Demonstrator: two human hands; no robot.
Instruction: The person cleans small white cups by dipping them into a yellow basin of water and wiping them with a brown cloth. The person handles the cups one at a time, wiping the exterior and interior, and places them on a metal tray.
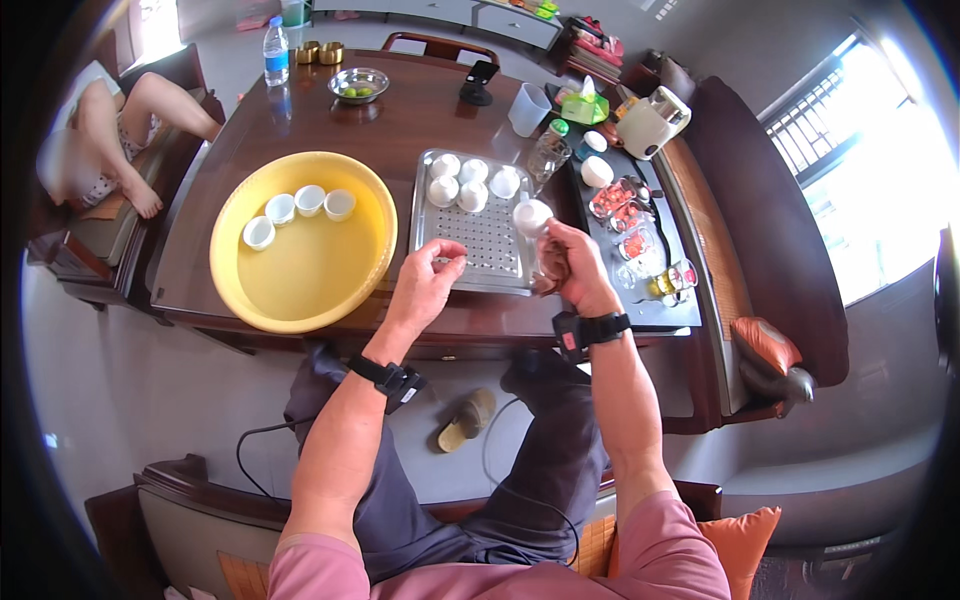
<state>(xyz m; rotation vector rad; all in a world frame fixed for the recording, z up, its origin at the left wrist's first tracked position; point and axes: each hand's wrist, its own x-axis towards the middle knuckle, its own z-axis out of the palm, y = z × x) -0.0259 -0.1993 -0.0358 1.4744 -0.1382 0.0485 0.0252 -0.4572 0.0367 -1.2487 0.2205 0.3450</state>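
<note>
My right hand (576,262) grips a small white cup (531,216) at the right edge of a perforated metal draining tray (480,279). Bunched under those fingers is a brownish, partly see-through thing (553,268), perhaps a cloth; I cannot tell what it is. My left hand (429,279) hovers over the tray's near left corner, thumb and forefinger a little apart, with nothing visible between them. Several white cups (472,171) stand bottom up at the tray's far end. To the left, a yellow plastic basin (377,255) holds shallow water and several white cups (280,210).
A dark tea tray (675,315) on the right carries glass cups, a white lidded cup and jars. Beyond it stands an electric kettle (651,124). Towards the back are a water bottle (276,56), a metal bowl (358,82) and a plastic jug (529,111). Another person's legs (124,142) show at left.
</note>
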